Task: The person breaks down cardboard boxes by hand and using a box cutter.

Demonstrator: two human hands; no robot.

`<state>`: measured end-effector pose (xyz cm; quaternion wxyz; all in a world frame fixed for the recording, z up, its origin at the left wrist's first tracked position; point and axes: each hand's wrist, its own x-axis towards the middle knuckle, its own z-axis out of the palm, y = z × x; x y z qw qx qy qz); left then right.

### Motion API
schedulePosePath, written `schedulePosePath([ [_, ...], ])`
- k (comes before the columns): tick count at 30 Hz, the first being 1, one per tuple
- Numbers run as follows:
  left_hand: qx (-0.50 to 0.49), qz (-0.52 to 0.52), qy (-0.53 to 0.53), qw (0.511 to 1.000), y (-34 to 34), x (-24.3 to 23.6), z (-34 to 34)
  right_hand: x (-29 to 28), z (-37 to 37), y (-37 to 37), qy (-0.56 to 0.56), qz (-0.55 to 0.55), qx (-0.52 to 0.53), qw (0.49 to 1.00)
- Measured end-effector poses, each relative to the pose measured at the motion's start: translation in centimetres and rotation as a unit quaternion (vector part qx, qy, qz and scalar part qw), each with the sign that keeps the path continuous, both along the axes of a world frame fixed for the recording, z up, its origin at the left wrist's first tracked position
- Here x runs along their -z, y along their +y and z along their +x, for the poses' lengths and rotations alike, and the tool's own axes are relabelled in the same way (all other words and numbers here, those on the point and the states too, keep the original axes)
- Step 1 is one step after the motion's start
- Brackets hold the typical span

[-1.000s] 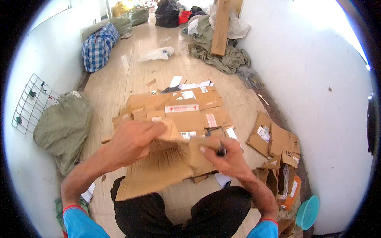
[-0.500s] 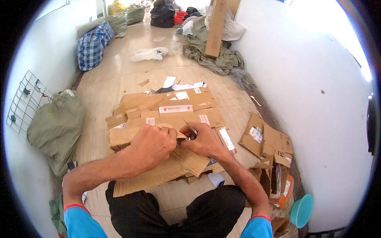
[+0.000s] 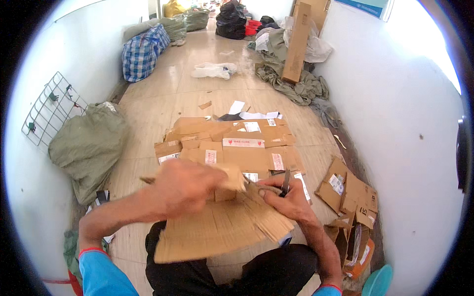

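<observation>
My left hand [image 3: 186,185] grips a flap of a flattened brown cardboard box [image 3: 217,232] that lies across my lap. My right hand [image 3: 285,198] rests on the same cardboard's right part and holds a small dark cutting tool [image 3: 285,182], its tip pointing up toward the flap. Just beyond my hands a stack of flattened cardboard boxes [image 3: 232,143] with white labels lies on the floor.
More cardboard pieces [image 3: 348,190] lean by the right wall, with a teal bowl [image 3: 379,282] below them. A green sack [image 3: 89,145] and a wire rack [image 3: 49,108] sit at the left. Farther off are a checked bag [image 3: 142,52], an upright cardboard slab [image 3: 297,42], cloths and bags.
My hands came together over the cardboard and now the left has pulled a flap up and leftward. The view has tilted slightly so the floor stack sits lower.
</observation>
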<state>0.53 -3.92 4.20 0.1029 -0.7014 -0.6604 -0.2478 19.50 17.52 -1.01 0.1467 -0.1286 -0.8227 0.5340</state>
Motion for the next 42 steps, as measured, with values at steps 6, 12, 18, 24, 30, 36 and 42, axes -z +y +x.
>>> schedulePosePath([
  [6,-0.118,-0.078,-0.207,0.968,0.6,-3.9,-4.0,1.3,-0.6,0.7,0.049,0.01,0.066,0.997],
  [12,-0.041,0.138,-0.009,0.989,4.7,-3.4,-3.4,0.5,-2.3,0.9,-0.038,-0.061,0.155,0.985],
  [18,0.087,0.028,0.01,0.996,4.0,-3.5,2.9,-1.2,-3.2,2.3,-0.001,-0.096,0.193,0.977],
  [24,0.016,-0.194,0.057,0.979,4.7,-3.3,2.0,-1.0,-3.8,2.6,0.014,-0.112,0.159,0.981],
  [30,0.013,-0.123,0.084,0.989,5.1,-3.5,0.7,-2.6,-2.4,2.3,0.134,0.084,0.011,0.987],
  [36,0.027,-0.085,0.053,0.995,4.8,-3.5,0.5,-5.2,-0.5,2.9,-0.009,-0.062,-0.196,0.979],
  [42,0.044,-0.041,0.029,0.998,5.1,-4.0,1.1,-4.5,-0.5,0.6,0.015,-0.019,-0.122,0.992],
])
